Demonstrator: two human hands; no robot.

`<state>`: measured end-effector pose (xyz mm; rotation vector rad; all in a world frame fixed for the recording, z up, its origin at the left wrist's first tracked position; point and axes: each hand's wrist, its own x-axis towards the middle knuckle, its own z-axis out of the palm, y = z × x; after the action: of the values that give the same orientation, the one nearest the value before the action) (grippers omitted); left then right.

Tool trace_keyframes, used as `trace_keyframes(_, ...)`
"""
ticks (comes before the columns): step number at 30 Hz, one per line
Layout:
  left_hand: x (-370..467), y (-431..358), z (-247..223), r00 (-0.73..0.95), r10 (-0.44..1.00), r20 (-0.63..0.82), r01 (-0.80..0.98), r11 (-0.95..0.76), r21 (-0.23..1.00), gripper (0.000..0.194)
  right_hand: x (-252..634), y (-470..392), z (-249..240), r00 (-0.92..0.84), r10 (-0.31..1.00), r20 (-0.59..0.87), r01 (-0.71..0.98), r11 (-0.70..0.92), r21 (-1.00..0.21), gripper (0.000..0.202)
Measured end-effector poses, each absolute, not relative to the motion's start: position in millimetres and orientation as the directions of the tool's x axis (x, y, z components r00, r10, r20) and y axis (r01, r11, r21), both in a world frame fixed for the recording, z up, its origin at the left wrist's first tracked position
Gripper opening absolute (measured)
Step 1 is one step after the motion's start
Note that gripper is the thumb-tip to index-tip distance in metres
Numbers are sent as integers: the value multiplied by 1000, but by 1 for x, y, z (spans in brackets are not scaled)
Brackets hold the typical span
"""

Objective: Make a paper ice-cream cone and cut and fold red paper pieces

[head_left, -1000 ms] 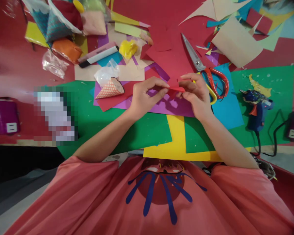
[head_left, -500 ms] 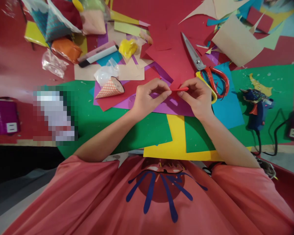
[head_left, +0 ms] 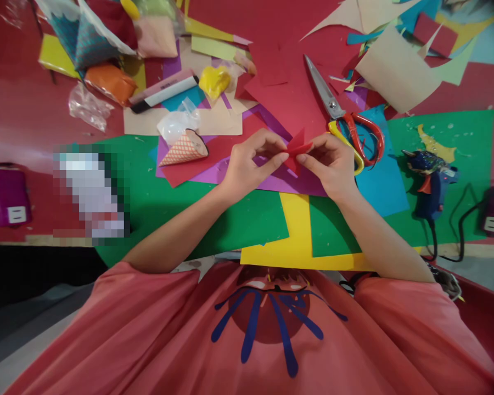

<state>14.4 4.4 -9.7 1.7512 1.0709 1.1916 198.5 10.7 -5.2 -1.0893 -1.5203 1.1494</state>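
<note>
Between my two hands is a small piece of folded red paper (head_left: 298, 148), its flaps spread above and below the fingers. My left hand (head_left: 253, 162) pinches its left end between thumb and fingertips. At the other end, my right hand (head_left: 331, 164) pinches it the same way. Just left of my left hand lies a small paper cone (head_left: 184, 149) with a red lattice pattern, beside a clear plastic bag of white material (head_left: 179, 123). Scissors (head_left: 340, 112) with red and yellow handles lie by my right hand, blades pointing away. Purple paper (head_left: 267, 180) lies beneath the hands.
A blue hot glue gun (head_left: 434, 186) with a cord rests at the right on green paper (head_left: 473, 142). Paper scraps (head_left: 399, 68) crowd the far right. A marker (head_left: 164, 90), yellow clay (head_left: 214, 81) and an orange packet (head_left: 110, 82) lie at the upper left.
The red paper has turned from a thin, edge-on strip to a shape with flaps showing above and below. Both hands have stayed nearly in place, still pinching it.
</note>
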Motion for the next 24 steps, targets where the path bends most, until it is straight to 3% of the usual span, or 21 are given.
trace_keyframes(10, 14, 3, -12, 209, 916, 342, 258, -389, 884, 23, 196, 8, -3, -255, 965, 59, -29, 54, -998, 47)
trace_keyframes(24, 14, 5, 2, 346, 914, 212, 335, -331, 882, 36, 197, 7, 2, -266, 963, 36, 14, 41, -999, 35)
